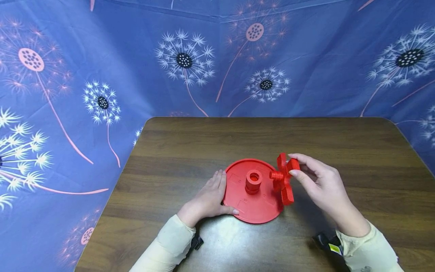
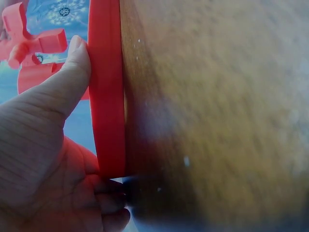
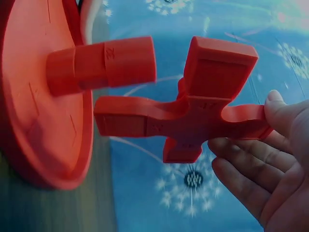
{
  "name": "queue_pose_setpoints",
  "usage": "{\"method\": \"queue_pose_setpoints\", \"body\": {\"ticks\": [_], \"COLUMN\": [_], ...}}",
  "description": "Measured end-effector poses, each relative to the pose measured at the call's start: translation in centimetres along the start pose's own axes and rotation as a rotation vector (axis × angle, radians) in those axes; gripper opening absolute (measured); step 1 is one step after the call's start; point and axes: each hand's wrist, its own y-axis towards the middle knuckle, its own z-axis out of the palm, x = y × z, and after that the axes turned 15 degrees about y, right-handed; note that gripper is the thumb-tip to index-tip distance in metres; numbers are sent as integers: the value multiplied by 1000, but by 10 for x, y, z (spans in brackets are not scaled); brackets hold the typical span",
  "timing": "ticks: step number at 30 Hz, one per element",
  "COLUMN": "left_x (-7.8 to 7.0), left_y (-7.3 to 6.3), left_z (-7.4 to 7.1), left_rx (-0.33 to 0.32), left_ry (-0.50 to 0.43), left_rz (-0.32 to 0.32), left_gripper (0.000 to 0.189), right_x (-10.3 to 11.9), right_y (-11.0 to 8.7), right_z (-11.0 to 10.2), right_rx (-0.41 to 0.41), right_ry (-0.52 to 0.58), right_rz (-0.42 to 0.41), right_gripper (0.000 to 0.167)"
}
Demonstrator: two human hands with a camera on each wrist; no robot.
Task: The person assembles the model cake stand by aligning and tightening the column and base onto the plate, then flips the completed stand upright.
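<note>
On the table lies a red round base [image 1: 234, 189] with a low rim; a hollow round post [image 1: 253, 182] stands up from its middle. My left hand [image 1: 209, 194] rests against the left side of the base, fingers straight along its edge and thumb reaching over the near rim. Above the right part of the base, my right hand [image 1: 321, 181] pinches one arm of a red cross-shaped piece [image 3: 198, 116] between thumb and fingers. The piece is tilted on its side, its ridged peg [image 1: 276, 175] pointing left toward the post, apart from it.
The brown wooden table [image 1: 163, 151] spreads around the base on all sides. A blue cloth [image 1: 217, 87] with dandelion patterns hangs behind the table. Dark straps are at both wrists, by the light sleeves [image 1: 368, 249].
</note>
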Motion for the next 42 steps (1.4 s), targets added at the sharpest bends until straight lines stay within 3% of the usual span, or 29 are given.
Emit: {"method": "queue_pose_setpoints", "body": {"ticks": [7, 12, 16, 20, 24, 27, 29, 34, 42], "left_x": [1, 0, 0, 1, 2, 2, 2, 2, 3], "left_y": [0, 0, 0, 2, 2, 1, 1, -1, -1], "left_z": [-2, -1, 2, 3, 3, 2, 1, 0, 3], "left_rx": [16, 22, 19, 9, 10, 12, 12, 4, -7], "left_ry": [-4, -9, -16, -11, -18, -20, -17, -33, -49], "left_rz": [-3, -5, -2, 5, 3, 5, 9, 9, 22], "left_gripper": [121, 121, 120, 120, 119, 119, 119, 119, 119], "right_x": [6, 10, 10, 14, 17, 17, 16, 13, 9], "right_y": [18, 24, 26, 30, 32, 31, 30, 27, 26], "right_z": [22, 31, 36, 43, 53, 61, 65, 73, 84], "right_rx": [83, 160, 206, 240, 281, 295, 288, 268, 300], "right_ry": [-122, -166, -215, -267, -276, -260, -256, -253, -203], "right_rz": [-146, -169, -202, -274, -342, -342, -326, -303, -369], "right_gripper": [59, 64, 50, 55, 45, 59, 60, 54, 41]}}
